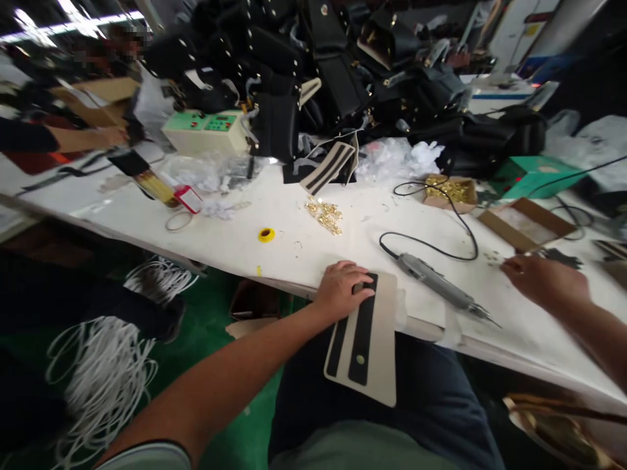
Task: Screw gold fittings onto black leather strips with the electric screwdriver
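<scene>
A beige panel with black strips [385, 333] hangs over the table's front edge above my lap. My left hand [343, 290] grips its upper left part, thumb and fingers on a black strip with a small round fitting near the lower end. At the right, my right hand [546, 281] rests on the table with its fingertips together beside small loose pieces [491, 257]; whatever they pinch is too small to make out. Between the hands lies a grey electric screwdriver [438, 284], its tip towards the lower right.
Gold hardware [326, 217] lies mid-table, with a yellow ring [266, 235] left of it. A box of gold parts [450, 193], an open cardboard box [526, 224] and a black cable stand right. Black bags [337, 85] are piled behind. White cords [108, 378] lie on the floor.
</scene>
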`<state>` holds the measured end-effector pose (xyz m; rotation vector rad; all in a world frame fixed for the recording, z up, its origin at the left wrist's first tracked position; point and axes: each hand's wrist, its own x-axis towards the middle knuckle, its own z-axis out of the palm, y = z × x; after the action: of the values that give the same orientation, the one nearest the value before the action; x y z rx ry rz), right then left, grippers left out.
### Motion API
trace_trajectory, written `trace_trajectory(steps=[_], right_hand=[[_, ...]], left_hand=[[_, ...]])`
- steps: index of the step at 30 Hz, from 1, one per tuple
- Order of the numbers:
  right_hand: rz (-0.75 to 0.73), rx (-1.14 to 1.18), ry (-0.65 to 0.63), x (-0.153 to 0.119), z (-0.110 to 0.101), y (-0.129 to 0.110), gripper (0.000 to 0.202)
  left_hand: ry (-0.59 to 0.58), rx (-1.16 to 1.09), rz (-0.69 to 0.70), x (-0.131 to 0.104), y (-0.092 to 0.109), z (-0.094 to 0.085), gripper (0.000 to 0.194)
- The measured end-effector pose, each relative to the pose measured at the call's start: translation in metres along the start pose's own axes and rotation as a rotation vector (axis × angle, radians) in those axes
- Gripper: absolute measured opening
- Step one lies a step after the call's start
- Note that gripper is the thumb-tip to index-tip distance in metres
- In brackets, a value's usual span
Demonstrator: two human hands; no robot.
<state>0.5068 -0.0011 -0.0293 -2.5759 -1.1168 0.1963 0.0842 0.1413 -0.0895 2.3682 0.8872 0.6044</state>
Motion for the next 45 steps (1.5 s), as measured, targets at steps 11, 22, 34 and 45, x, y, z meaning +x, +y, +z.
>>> trace_trajectory(steps=[11,22,34,45], right_hand=[[-0.288,0.539,-0.343,-0.102,0.046,-0.129,0.032],[-0.480,0.491,-0.395,-0.114,0.103,-0.192,0.018],[-0.343,0.398,-0.447,-0.114,0.095,-0.200,0.021],[-0.137,0.410,-0.707,-0.092,0.094,-0.202,0.024]], left_hand=[[0.014,0.038,0.022,0.001,0.003,0.003,0.023],[-0.004,0.008,0.033,-0.001,0.001,0.003,0.025],[-0.018,-0.013,0.049,-0.002,0.000,0.003,0.025],[-0.021,-0.018,0.037,-0.001,0.002,0.003,0.024]])
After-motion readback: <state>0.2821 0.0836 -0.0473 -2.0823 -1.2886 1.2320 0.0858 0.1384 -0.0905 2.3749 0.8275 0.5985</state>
